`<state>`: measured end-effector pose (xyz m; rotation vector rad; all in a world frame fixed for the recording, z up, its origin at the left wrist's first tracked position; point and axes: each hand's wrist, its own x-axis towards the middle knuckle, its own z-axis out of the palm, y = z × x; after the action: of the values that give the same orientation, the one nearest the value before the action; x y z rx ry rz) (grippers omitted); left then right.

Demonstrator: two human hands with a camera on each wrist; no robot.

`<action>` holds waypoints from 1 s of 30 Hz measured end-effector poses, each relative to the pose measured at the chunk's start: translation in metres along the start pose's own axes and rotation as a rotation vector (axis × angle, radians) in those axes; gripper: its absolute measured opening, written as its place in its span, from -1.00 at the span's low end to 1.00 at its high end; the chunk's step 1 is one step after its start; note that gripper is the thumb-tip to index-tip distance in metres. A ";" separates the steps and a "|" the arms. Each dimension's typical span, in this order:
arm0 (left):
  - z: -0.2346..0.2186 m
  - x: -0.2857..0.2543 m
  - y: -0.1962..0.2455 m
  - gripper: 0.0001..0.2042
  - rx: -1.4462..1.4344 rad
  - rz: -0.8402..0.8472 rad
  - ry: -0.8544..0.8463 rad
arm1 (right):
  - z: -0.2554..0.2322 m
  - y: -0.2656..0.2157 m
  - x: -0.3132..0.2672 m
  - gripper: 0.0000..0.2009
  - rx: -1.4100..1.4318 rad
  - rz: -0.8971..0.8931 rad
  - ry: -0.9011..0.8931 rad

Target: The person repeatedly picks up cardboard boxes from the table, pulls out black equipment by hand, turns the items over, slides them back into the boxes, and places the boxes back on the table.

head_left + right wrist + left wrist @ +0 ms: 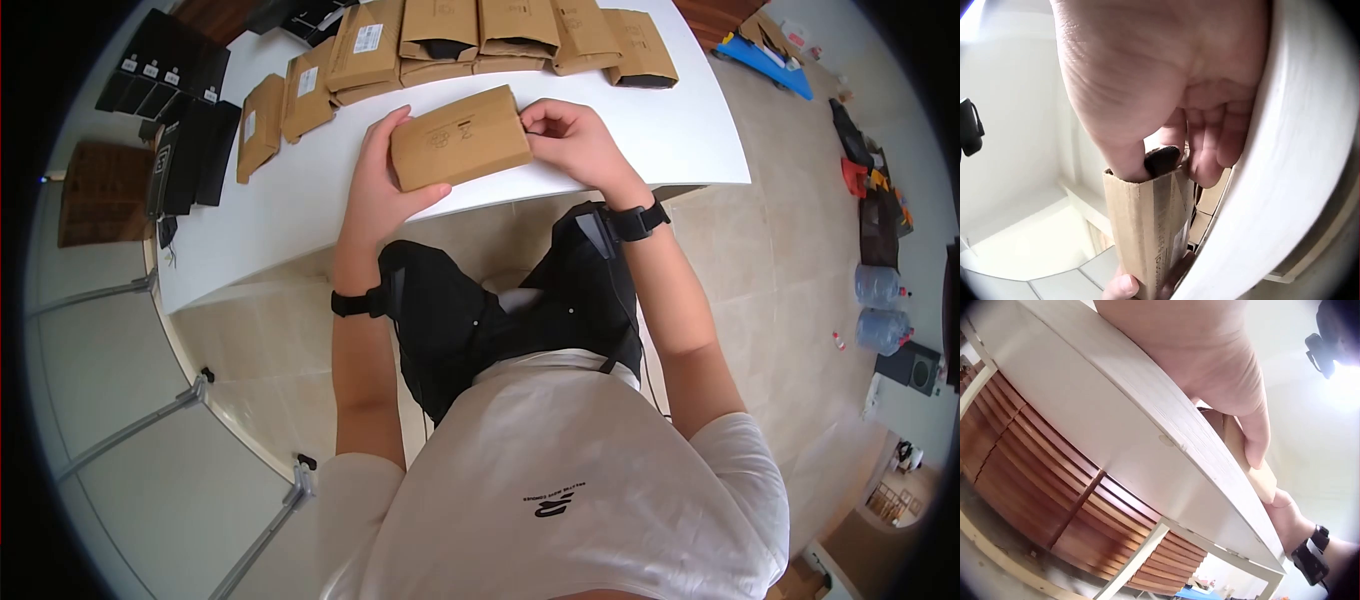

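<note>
A small brown cardboard box (pixel 460 140) with dark print is held just above the near edge of the white table. My left hand (pixel 383 190) grips its left end, thumb along the near side and fingers around the far side. At the box's right end is my right hand (pixel 572 145), its fingers curled at the open end. The right wrist view shows the thumb reaching into the opening, pinching a black object (pixel 1163 161) against the fingers. Most of that object is hidden inside the carton.
Several similar boxes (pixel 440 30) are piled along the back of the white table (pixel 320 185), some with dark contents at their open ends. Two more cartons lean at the left, near black boxes (pixel 215 150). My legs are under the table's front edge.
</note>
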<state>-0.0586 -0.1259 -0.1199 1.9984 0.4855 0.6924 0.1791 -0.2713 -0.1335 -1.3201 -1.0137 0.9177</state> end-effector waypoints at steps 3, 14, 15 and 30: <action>-0.004 0.001 -0.005 -0.09 0.009 0.047 0.001 | -0.002 -0.001 0.000 -0.88 0.054 -0.012 0.043; 0.006 0.005 0.013 -0.06 0.277 0.033 -0.029 | -0.006 -0.005 0.001 -0.74 0.078 -0.005 0.018; 0.005 0.005 0.012 -0.06 0.277 0.034 -0.030 | -0.006 -0.007 0.001 -0.65 0.011 -0.006 -0.047; -0.001 -0.001 0.001 -0.01 -0.459 -0.076 -0.026 | -0.012 -0.011 0.000 -0.74 0.218 0.032 0.093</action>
<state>-0.0600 -0.1256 -0.1190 1.5481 0.3473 0.6614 0.1904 -0.2758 -0.1228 -1.1869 -0.7999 0.9537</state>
